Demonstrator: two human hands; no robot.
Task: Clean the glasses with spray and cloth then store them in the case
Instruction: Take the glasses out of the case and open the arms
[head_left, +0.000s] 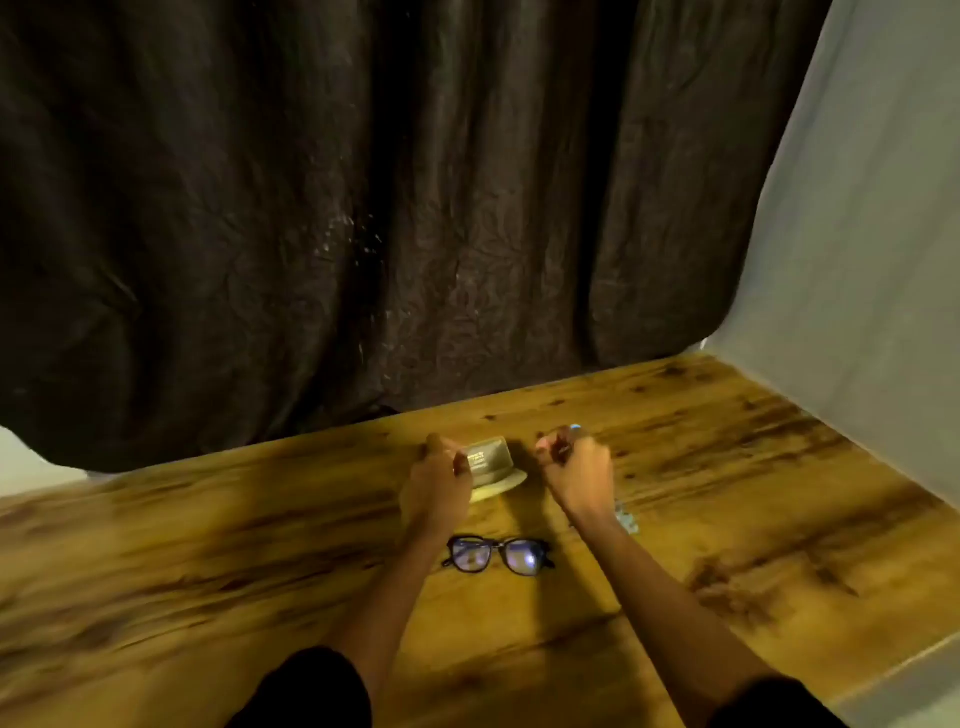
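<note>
Dim warm light, soft blur, perhaps motion, bowed wide-angle edges

A makeshift recording corner in a room, rather than a fitted workplace, is suggested. A wood-grain tabletop with dark streaks (727, 467) is set against a dark brown crumpled curtain (311, 208), by which the whole back is covered. A plain pale wall (872, 260) is seen on the right side.
</note>
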